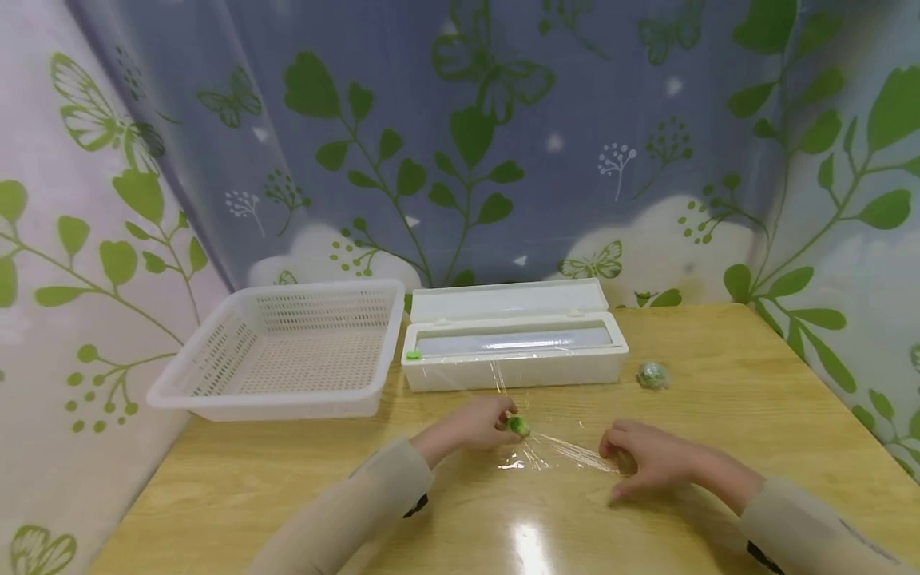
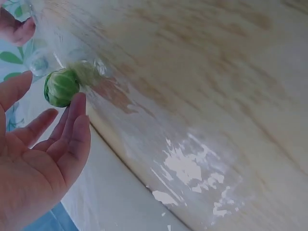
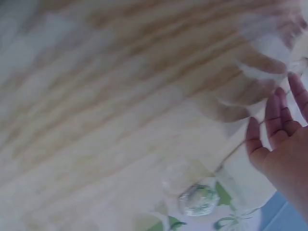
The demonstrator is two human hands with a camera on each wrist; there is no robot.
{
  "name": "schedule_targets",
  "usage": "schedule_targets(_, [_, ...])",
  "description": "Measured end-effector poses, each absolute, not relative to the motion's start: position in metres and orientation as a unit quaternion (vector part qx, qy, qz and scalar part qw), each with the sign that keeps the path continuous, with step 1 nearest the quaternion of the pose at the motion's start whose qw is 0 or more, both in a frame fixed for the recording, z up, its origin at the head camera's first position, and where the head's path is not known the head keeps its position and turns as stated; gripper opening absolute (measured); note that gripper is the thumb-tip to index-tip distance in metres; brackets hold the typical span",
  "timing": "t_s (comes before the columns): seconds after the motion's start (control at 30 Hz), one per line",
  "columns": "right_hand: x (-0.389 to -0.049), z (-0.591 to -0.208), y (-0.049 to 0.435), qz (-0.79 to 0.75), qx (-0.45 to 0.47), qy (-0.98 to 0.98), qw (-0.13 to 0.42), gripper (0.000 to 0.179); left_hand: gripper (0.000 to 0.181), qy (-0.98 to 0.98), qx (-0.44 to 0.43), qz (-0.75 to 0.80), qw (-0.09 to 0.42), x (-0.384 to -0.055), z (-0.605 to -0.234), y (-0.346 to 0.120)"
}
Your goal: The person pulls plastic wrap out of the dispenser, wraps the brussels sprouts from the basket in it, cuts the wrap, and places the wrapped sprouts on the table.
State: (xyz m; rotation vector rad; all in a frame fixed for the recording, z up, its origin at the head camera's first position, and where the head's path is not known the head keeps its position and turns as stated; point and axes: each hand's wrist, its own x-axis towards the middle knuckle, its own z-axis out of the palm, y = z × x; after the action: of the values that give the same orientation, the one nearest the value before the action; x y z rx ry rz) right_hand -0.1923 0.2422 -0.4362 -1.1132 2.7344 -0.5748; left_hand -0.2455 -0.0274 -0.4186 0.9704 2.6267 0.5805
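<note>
A green Brussels sprout lies against clear plastic film over the table. My left hand is at the sprout's left side. In the left wrist view, fingertips touch the sprout's lower edge while another digit stands apart from it. Creases in the film run from the sprout toward my right hand. That hand's fingers bend loosely beside the film's right end, thumb apart. Whether they touch the film is unclear. Behind the hands stands a white film dispenser with its lid up and a roll inside.
A white perforated basket stands at the back left beside the dispenser. A small film-wrapped green ball sits right of the dispenser. Patterned curtains rise behind the wooden table. A green slider is on the dispenser's left corner.
</note>
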Motion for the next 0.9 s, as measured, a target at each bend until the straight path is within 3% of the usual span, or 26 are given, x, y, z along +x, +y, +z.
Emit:
schedule_targets(0.13, [-0.186, -0.436, 0.240, -0.145, -0.376, 0.914, 0.052, 0.040, 0.039, 0.909, 0.345, 0.189, 0.141, -0.239, -0.416, -0.040])
schedule_targets(0.3, [-0.181, -0.438, 0.239, -0.132, -0.414, 0.900, -0.023, 0.029, 0.027, 0.905, 0.373, 0.119, 0.168, -0.222, -0.412, -0.069])
schedule_targets(0.5, [-0.184, -0.438, 0.239, -0.106, -0.432, 0.891, -0.090, 0.024, 0.038, 0.896, 0.399, 0.070, 0.181, -0.210, -0.411, -0.095])
schedule_targets(0.7, [-0.186, -0.435, 0.238, -0.081, -0.406, 0.905, -0.094, 0.020, 0.044, 0.888, 0.414, 0.086, 0.183, -0.207, -0.412, -0.101])
schedule_targets(0.9, [-0.188, -0.424, 0.232, -0.158, -0.383, 0.905, -0.098, 0.022, 0.041, 0.891, 0.407, 0.073, 0.188, -0.208, -0.416, -0.101])
